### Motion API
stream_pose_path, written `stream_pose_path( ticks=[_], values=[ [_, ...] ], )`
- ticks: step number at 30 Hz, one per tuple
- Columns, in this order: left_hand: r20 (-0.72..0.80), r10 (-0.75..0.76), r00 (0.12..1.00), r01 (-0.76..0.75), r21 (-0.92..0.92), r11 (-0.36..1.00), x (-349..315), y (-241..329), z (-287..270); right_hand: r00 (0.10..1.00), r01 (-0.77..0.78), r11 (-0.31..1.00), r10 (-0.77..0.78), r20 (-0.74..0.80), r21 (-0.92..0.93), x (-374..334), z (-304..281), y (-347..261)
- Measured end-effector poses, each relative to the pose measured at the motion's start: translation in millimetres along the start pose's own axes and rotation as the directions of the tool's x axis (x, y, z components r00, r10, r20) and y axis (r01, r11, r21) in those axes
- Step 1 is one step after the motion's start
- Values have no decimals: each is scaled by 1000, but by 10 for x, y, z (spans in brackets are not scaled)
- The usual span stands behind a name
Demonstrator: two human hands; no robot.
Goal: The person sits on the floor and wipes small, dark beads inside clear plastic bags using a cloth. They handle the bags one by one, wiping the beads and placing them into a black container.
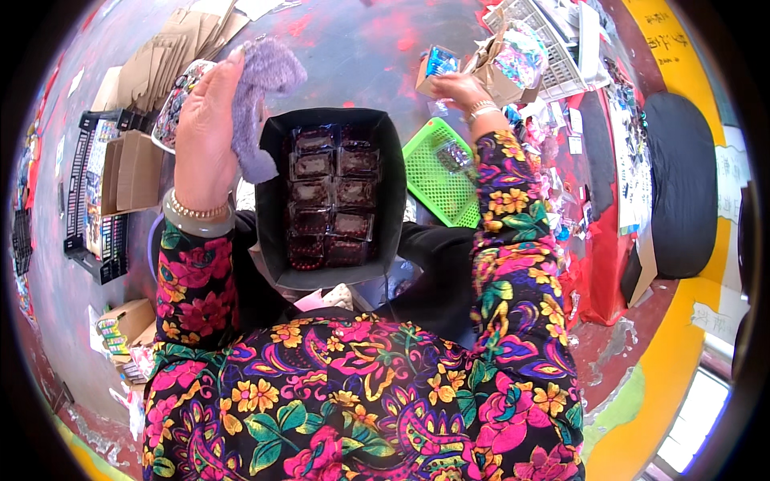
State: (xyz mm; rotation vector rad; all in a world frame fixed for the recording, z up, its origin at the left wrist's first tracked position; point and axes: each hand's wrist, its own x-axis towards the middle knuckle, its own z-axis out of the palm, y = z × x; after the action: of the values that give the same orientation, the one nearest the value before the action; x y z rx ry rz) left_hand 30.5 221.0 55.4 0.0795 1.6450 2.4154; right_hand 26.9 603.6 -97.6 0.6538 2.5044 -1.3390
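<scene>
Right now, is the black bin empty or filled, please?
Filled, at least partly: inside the black bin, wrapped dark packets lie side by side.

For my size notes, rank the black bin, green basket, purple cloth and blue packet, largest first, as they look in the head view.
1. Black bin
2. Green basket and purple cloth: too close to rank
3. Blue packet

Head-worn fisheye view, facing down over floral top (361, 393), close in, rim distances hard to judge

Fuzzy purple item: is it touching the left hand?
Touching. The head view shows the left hand holding the fuzzy purple item by its fingers, with no gap there.
</scene>
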Motion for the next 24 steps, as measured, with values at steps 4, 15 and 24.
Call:
stream_pose_path(
  ticks=[4, 15, 24],
  values=[
    [45, -8, 999, 2, 135, 991, 24, -4, 67, 986, 127, 730, -164, 8, -671, -6, -558, 1446],
    [102, -22, 995, -27, 464, 885, -51, 34, 318, 972, -208, 854, 124, -202, -476, -516, 415, 2298],
    [237, -25, 971, -117, 565, 816, -16, -68, 536, 925, -359, 752, 207, -319, -553, -450, 722, 2208]
  ],
)
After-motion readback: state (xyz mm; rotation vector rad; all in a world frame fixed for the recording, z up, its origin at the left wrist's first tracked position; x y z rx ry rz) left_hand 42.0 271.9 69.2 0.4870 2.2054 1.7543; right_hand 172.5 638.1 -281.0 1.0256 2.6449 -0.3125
